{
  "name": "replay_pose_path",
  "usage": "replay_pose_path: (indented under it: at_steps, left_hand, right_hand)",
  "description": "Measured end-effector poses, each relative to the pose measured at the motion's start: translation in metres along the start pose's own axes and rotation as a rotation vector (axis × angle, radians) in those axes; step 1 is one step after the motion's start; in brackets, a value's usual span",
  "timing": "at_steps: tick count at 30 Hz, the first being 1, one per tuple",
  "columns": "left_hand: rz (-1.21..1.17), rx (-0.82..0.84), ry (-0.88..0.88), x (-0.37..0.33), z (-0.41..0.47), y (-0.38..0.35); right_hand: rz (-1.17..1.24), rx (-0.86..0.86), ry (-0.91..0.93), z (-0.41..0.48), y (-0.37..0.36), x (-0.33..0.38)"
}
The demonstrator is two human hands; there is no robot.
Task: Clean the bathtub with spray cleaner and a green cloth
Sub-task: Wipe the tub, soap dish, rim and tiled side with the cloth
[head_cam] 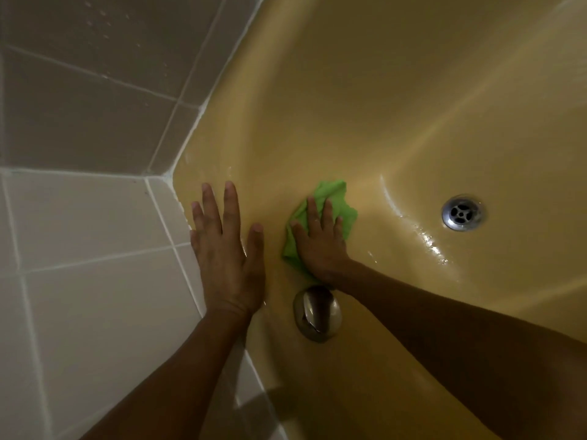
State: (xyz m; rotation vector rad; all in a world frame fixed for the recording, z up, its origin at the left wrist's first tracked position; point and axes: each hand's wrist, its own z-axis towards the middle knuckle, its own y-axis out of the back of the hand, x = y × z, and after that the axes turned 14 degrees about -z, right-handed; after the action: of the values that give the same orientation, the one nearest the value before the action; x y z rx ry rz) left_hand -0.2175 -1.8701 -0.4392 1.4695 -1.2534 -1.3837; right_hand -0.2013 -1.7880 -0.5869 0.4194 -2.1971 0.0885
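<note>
I look down into a yellow bathtub point(397, 106) at its drain end. My right hand point(319, 241) lies flat with straight fingers on a crumpled green cloth point(332, 196), pressing it against the tub's inner end wall. My left hand point(227, 246) rests flat and spread on the tub's rim beside the tiled wall, holding nothing. No spray cleaner is in view.
A round metal drain point(462, 213) sits in the wet tub floor to the right of the cloth. A metal overflow cover point(317, 313) is on the end wall just below my right wrist. Grey and white tiles point(89, 236) border the tub on the left.
</note>
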Motion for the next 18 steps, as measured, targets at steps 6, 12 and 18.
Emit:
replay_pose_path:
  at_steps: [6, 12, 18]
  left_hand:
    - [-0.040, -0.002, 0.014, -0.001, 0.001, 0.001]
    - [-0.048, -0.017, 0.021, -0.003, 0.003, 0.001]
    - [-0.027, -0.006, 0.020, -0.007, 0.011, 0.001]
  right_hand:
    - [0.063, -0.016, 0.054, -0.002, 0.003, 0.049]
    - [-0.021, -0.062, 0.285, -0.016, -0.002, 0.009]
    - [-0.020, -0.060, 0.144, -0.012, 0.003, -0.022]
